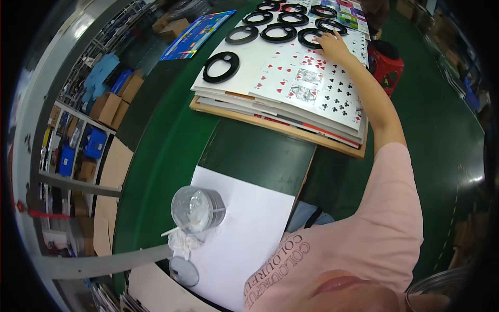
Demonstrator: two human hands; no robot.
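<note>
My right hand (332,48) reaches out over a stack of printed sheets at the far end. Its bent fingers are on the right edge of a black ring (302,44). Another black ring (330,28) lies just beyond the fingers. Several more sit in rough rows, such as one black ring (212,78) apart at the near left corner. Each is flat, with a small round piece on its inner edge. The top white sheet (249,88) carries printed playing cards. How firmly the fingers grip is hard to see. My left hand is out of view.
Nearer me, a clear plastic tub (220,208) with whitish contents and a white stick (174,230) stands on white paper (249,249). A crumpled tissue (179,244) and a round lid (184,271) lie beside it. A grey metal bar (104,264) crosses the left; a red container (387,67) stands right.
</note>
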